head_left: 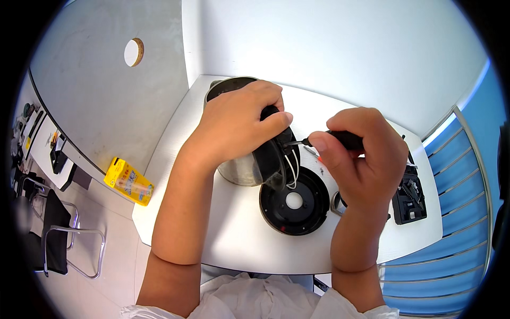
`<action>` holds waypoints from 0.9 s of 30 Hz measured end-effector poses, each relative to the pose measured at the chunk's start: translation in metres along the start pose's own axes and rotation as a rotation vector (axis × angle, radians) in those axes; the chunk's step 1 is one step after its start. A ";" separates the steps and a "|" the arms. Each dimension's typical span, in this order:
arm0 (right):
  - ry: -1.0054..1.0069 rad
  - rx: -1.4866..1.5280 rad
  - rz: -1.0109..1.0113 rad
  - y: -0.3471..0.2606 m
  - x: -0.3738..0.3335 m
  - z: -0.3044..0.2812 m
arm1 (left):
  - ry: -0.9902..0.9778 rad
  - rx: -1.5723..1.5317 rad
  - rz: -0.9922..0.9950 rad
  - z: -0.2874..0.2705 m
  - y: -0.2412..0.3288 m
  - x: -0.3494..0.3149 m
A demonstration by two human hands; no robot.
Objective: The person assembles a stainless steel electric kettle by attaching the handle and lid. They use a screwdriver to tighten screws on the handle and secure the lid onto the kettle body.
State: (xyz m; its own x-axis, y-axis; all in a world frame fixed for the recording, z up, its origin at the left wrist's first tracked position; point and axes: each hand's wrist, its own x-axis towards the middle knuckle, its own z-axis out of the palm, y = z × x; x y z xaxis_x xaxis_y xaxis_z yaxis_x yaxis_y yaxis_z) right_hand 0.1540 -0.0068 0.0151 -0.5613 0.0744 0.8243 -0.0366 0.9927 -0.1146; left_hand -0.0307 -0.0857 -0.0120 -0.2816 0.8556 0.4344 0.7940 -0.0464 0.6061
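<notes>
An electric kettle (241, 171) with a metal body and black plastic parts is tilted on the white table. My left hand (239, 119) is closed around its black handle, and the palm hides part of the body. In my right hand (366, 159) is a screwdriver (348, 140) with a dark handle. Its tip meets the black plastic part near the handle, though the exact contact spot is too small to make out. White wires (293, 167) hang out of that part. Just below them lies a round black kettle base (271, 215) with a pale disc in its middle.
A black tool case (410, 199) with bits lies at the table's right side. Beside my right wrist is a metal ring (336, 203). A yellow box (128, 181) stands at the left edge. Metal railing (467, 196) runs along the right; a chair (58, 228) is at far left.
</notes>
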 end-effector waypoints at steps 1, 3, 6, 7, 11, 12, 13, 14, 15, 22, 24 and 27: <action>0.014 0.016 0.002 -0.001 0.001 0.002 | 0.009 0.002 0.003 0.000 0.000 -0.001; 0.044 0.036 0.007 -0.002 0.002 0.004 | 0.017 -0.013 -0.002 0.001 0.002 0.000; 0.048 0.170 -0.080 0.003 0.003 0.001 | 0.009 -0.040 -0.024 0.001 0.007 0.002; 0.026 0.219 -0.085 0.004 0.002 0.000 | 0.003 -0.032 -0.030 0.000 0.005 0.001; -0.034 0.188 0.047 0.008 0.002 -0.009 | 0.034 -0.025 0.010 0.000 0.005 0.000; 0.013 0.122 0.079 0.012 -0.002 -0.004 | 0.015 -0.033 0.001 0.000 0.004 0.000; 0.059 0.056 0.111 0.013 -0.004 0.000 | -0.005 -0.041 -0.009 0.000 0.003 0.001; 0.044 0.027 0.155 0.009 -0.004 0.001 | -0.024 -0.049 -0.019 0.000 0.002 0.001; 0.015 0.045 0.129 0.006 -0.002 -0.002 | -0.011 -0.056 0.005 -0.002 0.003 0.001; -0.130 0.347 0.036 0.009 0.000 -0.014 | 0.013 -0.049 0.018 0.000 0.001 -0.001; -0.126 0.288 0.098 0.010 -0.001 -0.018 | 0.016 -0.021 0.018 0.000 0.001 0.000; 0.014 0.133 0.093 0.012 -0.002 -0.009 | 0.010 -0.015 -0.007 0.001 0.005 0.001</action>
State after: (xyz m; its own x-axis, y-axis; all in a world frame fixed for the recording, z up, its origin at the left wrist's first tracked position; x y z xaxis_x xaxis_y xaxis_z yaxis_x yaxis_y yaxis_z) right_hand 0.1618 0.0055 0.0168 -0.5559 0.1674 0.8142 -0.0952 0.9603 -0.2624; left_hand -0.0268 -0.0845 -0.0093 -0.2924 0.8506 0.4370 0.7838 -0.0486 0.6191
